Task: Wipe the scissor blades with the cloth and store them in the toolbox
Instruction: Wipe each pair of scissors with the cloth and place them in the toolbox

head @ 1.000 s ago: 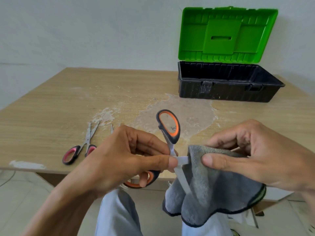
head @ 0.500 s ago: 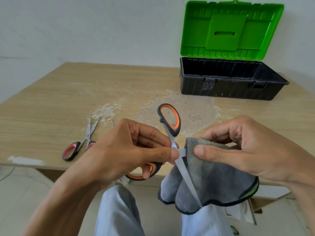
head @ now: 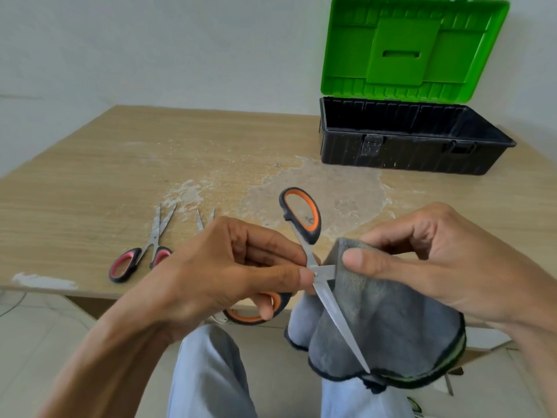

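Sliding further toward the pivot since half a second ago: right hand (head: 446, 267), thumb now pinching the grey cloth (head: 382, 321) right beside the screw, where earlier a longer stretch of the short blade was showing. Staying clamped at about 9 o'clock of the pivot: left hand (head: 223, 273), thumb and forefinger gripping the orange-handled scissors (head: 313, 267), another finger hooking through the lower loop. Standing open: blades apart, one disappearing into the cloth toward 3 o'clock, the other, long and bright, pointing down toward 5 o'clock across the hanging folds. Sticking up toward 12 o'clock: upper handle loop, black with an orange lining. Hovering over the near edge of the wooden table (head: 90, 194), above the lap. Lying at 9 o'clock on the tabletop: red-handled scissors (head: 141, 251), blades slightly parted, with a further pair of blade tips showing beside them. Sitting at 1 o'clock, well apart: black toolbox (head: 410, 146), green lid (head: 410, 49) standing open.
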### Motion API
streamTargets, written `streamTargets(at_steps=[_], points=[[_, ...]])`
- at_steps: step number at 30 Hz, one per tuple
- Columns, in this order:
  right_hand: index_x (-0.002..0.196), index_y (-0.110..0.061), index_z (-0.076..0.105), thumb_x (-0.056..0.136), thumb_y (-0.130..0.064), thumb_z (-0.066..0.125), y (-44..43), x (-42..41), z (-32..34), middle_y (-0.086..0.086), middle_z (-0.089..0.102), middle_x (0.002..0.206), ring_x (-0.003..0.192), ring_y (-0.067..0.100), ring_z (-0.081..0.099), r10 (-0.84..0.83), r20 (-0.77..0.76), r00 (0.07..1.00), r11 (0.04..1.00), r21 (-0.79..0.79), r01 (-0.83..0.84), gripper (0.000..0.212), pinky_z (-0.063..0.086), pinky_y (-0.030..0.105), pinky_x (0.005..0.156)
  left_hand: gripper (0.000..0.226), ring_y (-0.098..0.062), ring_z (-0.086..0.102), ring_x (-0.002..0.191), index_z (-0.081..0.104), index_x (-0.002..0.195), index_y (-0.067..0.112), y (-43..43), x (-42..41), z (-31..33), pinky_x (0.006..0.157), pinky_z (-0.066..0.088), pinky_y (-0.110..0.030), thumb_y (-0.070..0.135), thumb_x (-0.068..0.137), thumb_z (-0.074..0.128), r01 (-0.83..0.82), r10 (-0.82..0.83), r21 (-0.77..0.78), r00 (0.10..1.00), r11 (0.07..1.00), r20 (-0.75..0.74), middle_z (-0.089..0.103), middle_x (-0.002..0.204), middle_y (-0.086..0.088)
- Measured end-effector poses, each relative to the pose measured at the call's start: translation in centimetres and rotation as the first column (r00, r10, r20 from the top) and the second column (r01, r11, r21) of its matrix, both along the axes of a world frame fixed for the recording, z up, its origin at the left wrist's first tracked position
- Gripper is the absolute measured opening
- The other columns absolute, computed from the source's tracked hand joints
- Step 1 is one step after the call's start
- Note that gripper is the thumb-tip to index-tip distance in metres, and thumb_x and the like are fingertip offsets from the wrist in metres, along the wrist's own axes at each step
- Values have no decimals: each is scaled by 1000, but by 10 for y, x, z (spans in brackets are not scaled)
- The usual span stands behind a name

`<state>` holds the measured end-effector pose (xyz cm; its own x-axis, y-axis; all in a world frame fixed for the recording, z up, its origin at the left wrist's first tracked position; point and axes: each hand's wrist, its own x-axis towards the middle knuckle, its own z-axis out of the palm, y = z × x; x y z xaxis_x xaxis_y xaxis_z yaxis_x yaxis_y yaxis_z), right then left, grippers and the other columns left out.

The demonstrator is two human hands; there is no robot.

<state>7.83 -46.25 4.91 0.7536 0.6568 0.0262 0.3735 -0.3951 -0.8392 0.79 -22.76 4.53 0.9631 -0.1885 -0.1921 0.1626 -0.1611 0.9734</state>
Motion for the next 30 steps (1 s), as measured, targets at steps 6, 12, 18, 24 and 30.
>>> streamTargets(at_steps=[6,12,18,24,30], points=[[92,-38,85,90,-60,66,3,-8,-2,16,80,87,88,39,74,-21,25,999,1000,14,20,29,57,57,90,19,-16,56,41,80,78,11,-8,-3,5,48,47,-17,21,62,84,-64,63,23,996,998,61,76,71,-10],[109,-57,76,90,-66,60,10,-20,-10,-4,82,102,89,17,79,50,64,997,997,-70,-46,26,61,53,83,20,-18,55,42,80,79,9,-7,-8,5,47,46,-19,20,63,84,-71,69,23,995,997,74,76,71,-12],[113,-42,80,92,-43,68,-2,-14,1,-27,78,109,107,-3,73,156,-6,988,979,-135,-155,25,56,34,101,16,-17,54,43,80,79,8,-8,-9,2,47,46,-18,16,66,85,-34,34,5,999,999,36,75,70,-14],[115,-28,81,99,-56,58,-8,-6,3,1,81,112,109,25,76,148,-58,987,981,-116,-154,40,54,49,104,14,-14,54,40,80,76,11,-9,-6,5,46,46,-18,16,63,84,-17,17,-25,1000,1000,25,75,70,-12],[108,-24,83,97,-55,62,-8,-5,-3,7,81,108,103,26,76,134,-92,987,984,-105,-143,39,56,51,98,16,-17,54,44,79,79,9,-6,-7,4,47,46,-19,15,65,84,-12,12,-1,999,1000,37,77,75,-14]])
